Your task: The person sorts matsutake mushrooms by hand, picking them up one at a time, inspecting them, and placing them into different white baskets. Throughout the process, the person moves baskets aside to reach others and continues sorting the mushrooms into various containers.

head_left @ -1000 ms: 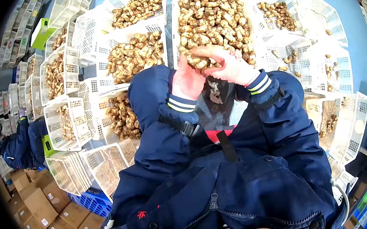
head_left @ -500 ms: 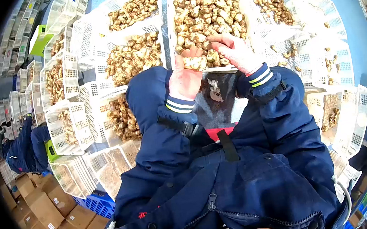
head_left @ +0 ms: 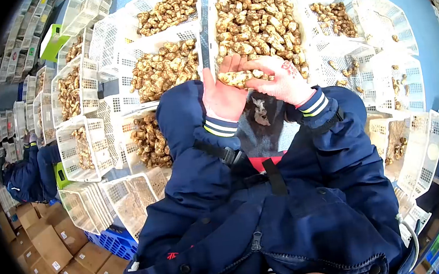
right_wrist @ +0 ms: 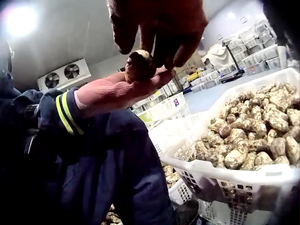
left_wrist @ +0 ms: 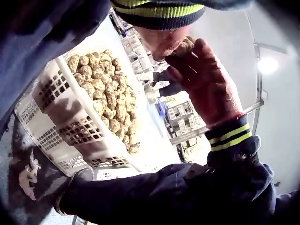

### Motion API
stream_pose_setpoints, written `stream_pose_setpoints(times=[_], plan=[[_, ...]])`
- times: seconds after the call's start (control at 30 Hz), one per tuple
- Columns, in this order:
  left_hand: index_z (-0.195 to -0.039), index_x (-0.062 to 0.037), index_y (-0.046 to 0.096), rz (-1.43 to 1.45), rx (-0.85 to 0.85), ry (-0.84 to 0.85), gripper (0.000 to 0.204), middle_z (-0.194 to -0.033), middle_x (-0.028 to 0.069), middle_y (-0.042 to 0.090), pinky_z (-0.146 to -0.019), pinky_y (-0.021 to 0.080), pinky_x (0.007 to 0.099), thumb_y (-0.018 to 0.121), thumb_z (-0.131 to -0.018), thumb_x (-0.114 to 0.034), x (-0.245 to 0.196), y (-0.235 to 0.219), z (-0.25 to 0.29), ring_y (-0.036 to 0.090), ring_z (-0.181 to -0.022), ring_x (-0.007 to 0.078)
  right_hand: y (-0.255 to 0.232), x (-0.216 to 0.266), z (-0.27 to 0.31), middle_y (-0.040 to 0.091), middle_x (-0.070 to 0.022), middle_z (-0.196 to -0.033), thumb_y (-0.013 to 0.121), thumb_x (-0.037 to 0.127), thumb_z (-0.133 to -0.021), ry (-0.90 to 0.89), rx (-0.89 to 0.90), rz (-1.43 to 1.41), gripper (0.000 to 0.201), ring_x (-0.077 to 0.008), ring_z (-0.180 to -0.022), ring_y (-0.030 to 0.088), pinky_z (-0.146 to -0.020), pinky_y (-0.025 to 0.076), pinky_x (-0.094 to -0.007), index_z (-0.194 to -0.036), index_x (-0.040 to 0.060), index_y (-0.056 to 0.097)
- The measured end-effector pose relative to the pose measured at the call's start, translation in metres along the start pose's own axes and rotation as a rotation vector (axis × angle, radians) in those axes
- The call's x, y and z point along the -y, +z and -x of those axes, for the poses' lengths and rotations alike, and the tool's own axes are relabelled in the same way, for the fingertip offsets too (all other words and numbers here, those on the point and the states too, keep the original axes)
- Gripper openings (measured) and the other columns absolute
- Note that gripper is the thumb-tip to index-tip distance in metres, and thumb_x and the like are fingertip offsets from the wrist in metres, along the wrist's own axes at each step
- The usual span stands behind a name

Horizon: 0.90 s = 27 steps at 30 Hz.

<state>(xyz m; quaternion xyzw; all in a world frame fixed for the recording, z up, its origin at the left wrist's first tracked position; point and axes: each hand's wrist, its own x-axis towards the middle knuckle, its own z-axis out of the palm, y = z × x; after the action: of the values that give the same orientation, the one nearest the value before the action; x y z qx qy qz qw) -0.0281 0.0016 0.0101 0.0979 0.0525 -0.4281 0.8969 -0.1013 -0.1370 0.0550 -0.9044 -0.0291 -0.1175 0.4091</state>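
Note:
My left hand is held palm up with its fingers straight, in front of the big white crate. On its fingers lies a stubby brown-and-cream mushroom. From the right, my right hand reaches over and pinches the mushroom between thumb and bent fingers. In the right wrist view the rounded end of the mushroom shows between the left palm below and the right fingers above. The left wrist view shows the left hand raised beside the crate, with a little of the mushroom at its fingertips.
The large crate ahead is heaped with similar mushrooms. More white mesh baskets stand left and right, some full, some with a few pieces. Cardboard boxes cover the floor at left, where another person is bent over.
Half a second ago the mushroom lay across the left palm with the right hand slightly apart. Now the right hand has come left and grips it at the left fingers.

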Motion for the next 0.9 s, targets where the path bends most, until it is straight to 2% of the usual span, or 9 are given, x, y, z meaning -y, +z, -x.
stream_pose_setpoints(times=[0.17,0.3,0.47,0.53,0.57,0.6,0.73,0.77,0.9], plan=[[-0.112,-0.0049,0.05,-0.031,0.02,0.043,0.036,-0.118,0.0089,0.049,-0.093,0.033,0.039,0.041,-0.087,-0.03,0.003,-0.013,-0.003,0.042,-0.111,0.0235,0.001,0.0,0.002,0.059,-0.0087,-0.096,0.057,0.009,-0.078,0.22,-0.053,-0.215,0.026,-0.0152,-0.088,0.055,-0.075,0.044,-0.0269,-0.103,0.0021,0.056],[-0.115,-0.0063,0.049,-0.097,0.015,0.094,0.031,-0.121,0.0077,0.047,-0.097,0.03,0.0358,0.043,-0.087,-0.018,0.003,-0.016,-0.004,0.04,-0.115,0.0224,0.005,-0.017,0.004,0.057,-0.0088,-0.093,0.053,0.013,-0.08,0.365,-0.168,-0.442,0.026,-0.0151,-0.085,0.056,-0.074,0.044,-0.0253,-0.104,0.0027,0.056],[-0.117,-0.0055,0.046,-0.114,0.003,0.093,0.033,-0.122,0.008,0.046,-0.097,0.028,0.0374,0.044,-0.087,-0.018,0.003,-0.014,-0.004,0.037,-0.118,0.0225,0.0,-0.012,0.005,0.057,-0.0075,-0.093,0.052,0.012,-0.081,0.367,-0.16,-0.314,0.025,-0.0131,-0.084,0.055,-0.075,0.043,-0.0243,-0.104,0.0024,0.056],[-0.117,-0.003,0.045,-0.06,0.002,0.09,0.034,-0.124,0.0103,0.043,-0.1,0.027,0.0368,0.042,-0.087,-0.017,0.003,-0.011,-0.002,0.035,-0.12,0.0235,0.004,-0.015,0.005,0.057,-0.0077,-0.093,0.053,0.013,-0.081,0.41,-0.124,-0.53,0.026,-0.0134,-0.085,0.055,-0.075,0.043,-0.0248,-0.104,0.0025,0.056],[-0.117,-0.0005,0.044,-0.006,0.002,0.087,0.034,-0.127,0.0127,0.04,-0.102,0.025,0.0363,0.039,-0.087,-0.017,0.003,-0.011,-0.002,0.032,-0.122,0.0245,0.001,-0.018,0.004,0.058,-0.0086,-0.092,0.054,0.012,-0.08,0.355,-0.088,-0.239,0.026,-0.0138,-0.084,0.055,-0.074,0.044,-0.025,-0.104,0.0024,0.056],[-0.117,-0.0005,0.044,-0.007,0.002,0.086,0.034,-0.127,0.0127,0.04,-0.102,0.025,0.0363,0.039,-0.087,-0.017,0.002,-0.011,-0.002,0.032,-0.122,0.0245,0.002,-0.019,0.004,0.058,-0.0086,-0.092,0.054,0.012,-0.08,0.356,-0.089,-0.239,0.026,-0.0138,-0.084,0.055,-0.074,0.044,-0.025,-0.104,0.0024,0.056],[-0.116,-0.0043,0.046,-0.042,0.083,0.064,0.033,-0.119,0.0093,0.047,-0.096,0.03,0.0375,0.042,-0.087,-0.021,0.002,-0.005,-0.001,0.039,-0.115,0.0233,0.002,-0.004,0.003,0.059,-0.0107,-0.089,0.056,0.012,-0.077,0.345,-0.082,-0.428,0.026,-0.0172,-0.082,0.057,-0.072,0.045,-0.0266,-0.102,0.0037,0.058],[-0.115,-0.0043,0.046,-0.032,0.11,0.06,0.033,-0.119,0.0094,0.048,-0.096,0.031,0.0374,0.042,-0.087,-0.022,0.002,-0.003,0.0,0.04,-0.115,0.0233,0.001,-0.003,0.003,0.059,-0.0109,-0.088,0.056,0.013,-0.077,0.246,-0.083,-0.223,0.025,-0.0183,-0.082,0.057,-0.071,0.045,-0.027,-0.1,0.0043,0.058],[-0.114,-0.0049,0.047,0.016,0.047,0.038,0.031,-0.113,0.009,0.051,-0.093,0.033,0.0363,0.043,-0.087,-0.02,0.001,-0.005,-0.002,0.044,-0.109,0.0233,0.009,-0.015,0.003,0.059,-0.0108,-0.088,0.057,0.013,-0.076,0.242,-0.125,-0.348,0.025,-0.018,-0.082,0.058,-0.069,0.045,-0.0265,-0.1,0.0045,0.059]])
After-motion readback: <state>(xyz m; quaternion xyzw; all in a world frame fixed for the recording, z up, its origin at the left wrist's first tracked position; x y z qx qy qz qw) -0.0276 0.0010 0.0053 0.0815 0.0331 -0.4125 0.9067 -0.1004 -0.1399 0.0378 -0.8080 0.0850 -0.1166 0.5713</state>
